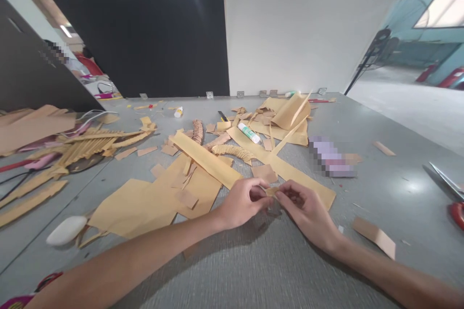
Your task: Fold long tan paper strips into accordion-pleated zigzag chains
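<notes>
My left hand (242, 202) and my right hand (308, 211) meet over the grey table (253, 260), both pinching a small folded piece of brown paper (271, 191) between thumbs and fingertips. Just behind the hands lies a long brown paper strip (290, 169) and a small brown square (264, 172). A large flat brown sheet (145, 205) lies to the left of my left hand. Several accordion-folded paper strips (232, 150) rest farther back.
A white and green glue stick (248, 133) lies among paper scraps. A heap of brown paper (286, 118) sits at the back. Cardboard strips (87, 147) pile up at left. Red-handled scissors (455, 198) lie at the right edge. A white oval object (67, 230) is front left.
</notes>
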`<state>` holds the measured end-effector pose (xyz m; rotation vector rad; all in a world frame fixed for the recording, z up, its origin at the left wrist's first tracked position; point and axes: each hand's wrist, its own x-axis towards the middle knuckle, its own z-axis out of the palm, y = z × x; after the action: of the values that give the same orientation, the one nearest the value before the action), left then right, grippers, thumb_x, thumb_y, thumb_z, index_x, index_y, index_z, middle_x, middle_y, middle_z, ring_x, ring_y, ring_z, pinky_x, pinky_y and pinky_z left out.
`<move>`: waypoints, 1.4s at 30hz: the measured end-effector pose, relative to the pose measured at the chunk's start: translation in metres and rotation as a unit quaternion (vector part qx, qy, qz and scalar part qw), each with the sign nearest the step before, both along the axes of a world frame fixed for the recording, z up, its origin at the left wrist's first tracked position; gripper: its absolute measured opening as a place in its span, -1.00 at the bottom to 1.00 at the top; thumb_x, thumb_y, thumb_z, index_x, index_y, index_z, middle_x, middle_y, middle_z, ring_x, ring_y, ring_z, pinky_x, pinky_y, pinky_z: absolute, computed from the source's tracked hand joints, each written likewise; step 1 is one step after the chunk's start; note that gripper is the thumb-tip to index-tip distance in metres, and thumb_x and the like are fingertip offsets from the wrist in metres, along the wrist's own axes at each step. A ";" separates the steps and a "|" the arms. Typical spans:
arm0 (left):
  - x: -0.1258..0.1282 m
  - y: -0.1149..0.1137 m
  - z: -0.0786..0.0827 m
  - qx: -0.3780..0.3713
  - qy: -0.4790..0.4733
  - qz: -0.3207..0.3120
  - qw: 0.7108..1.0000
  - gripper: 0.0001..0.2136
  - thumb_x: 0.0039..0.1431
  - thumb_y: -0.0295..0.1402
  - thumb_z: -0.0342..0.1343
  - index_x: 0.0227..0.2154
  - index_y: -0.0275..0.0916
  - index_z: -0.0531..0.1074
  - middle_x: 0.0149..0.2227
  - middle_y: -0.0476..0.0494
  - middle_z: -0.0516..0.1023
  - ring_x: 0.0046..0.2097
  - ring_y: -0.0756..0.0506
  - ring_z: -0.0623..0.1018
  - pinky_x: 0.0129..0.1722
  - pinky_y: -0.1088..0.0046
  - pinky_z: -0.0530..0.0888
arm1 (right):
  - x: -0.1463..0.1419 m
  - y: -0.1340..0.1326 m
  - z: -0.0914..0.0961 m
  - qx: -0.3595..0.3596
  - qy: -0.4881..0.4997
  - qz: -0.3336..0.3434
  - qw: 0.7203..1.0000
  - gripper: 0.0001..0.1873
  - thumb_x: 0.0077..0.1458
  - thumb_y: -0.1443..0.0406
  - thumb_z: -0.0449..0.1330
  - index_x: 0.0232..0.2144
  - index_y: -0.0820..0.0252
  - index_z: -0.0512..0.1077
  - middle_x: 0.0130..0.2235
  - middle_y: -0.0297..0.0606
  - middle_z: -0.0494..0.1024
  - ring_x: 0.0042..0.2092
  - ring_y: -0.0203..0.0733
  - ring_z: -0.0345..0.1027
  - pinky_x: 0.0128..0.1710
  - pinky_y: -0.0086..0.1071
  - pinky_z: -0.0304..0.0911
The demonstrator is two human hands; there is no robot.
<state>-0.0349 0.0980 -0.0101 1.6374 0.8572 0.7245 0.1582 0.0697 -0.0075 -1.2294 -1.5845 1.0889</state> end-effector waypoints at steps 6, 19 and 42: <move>-0.016 0.032 0.009 0.244 0.164 0.091 0.952 -0.74 0.39 -0.40 -0.04 0.07 -0.22 0.40 -0.15 -0.23 0.61 -0.21 -0.17 0.61 -0.15 0.28 0.50 | 0.003 0.001 -0.008 -0.057 0.089 -0.058 0.993 -0.64 0.25 -0.04 0.19 -0.24 0.10 0.29 -0.60 -0.49 0.36 -0.68 -0.36 0.17 -0.72 -0.52 0.04; -0.047 0.094 -0.006 0.413 0.322 0.031 0.851 -0.65 0.40 -0.45 -0.04 0.20 -0.18 0.31 0.12 -0.23 0.49 0.19 -0.24 0.41 0.33 -0.10 0.02 | 0.002 0.003 -0.006 -0.079 0.099 -0.041 0.991 -0.62 0.25 -0.03 0.20 -0.32 0.13 0.28 -0.57 -0.40 0.44 -0.63 -0.35 0.25 -0.68 -0.50 0.19; -0.018 0.025 -0.014 0.576 0.143 -0.008 0.805 -0.62 0.38 -0.54 -0.06 0.19 -0.09 0.24 0.23 -0.29 0.33 0.21 -0.21 0.38 0.11 0.17 0.38 | 0.003 -0.013 -0.020 0.136 0.091 -0.067 0.984 -0.88 0.41 0.24 0.04 -0.03 0.02 0.21 -0.45 -0.47 0.32 -0.56 -0.39 0.17 -0.60 -0.50 0.14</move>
<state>-0.0525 0.1227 -0.0241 2.8950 0.5927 1.1062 0.1612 0.0569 -0.0275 -1.0085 -1.4348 0.8429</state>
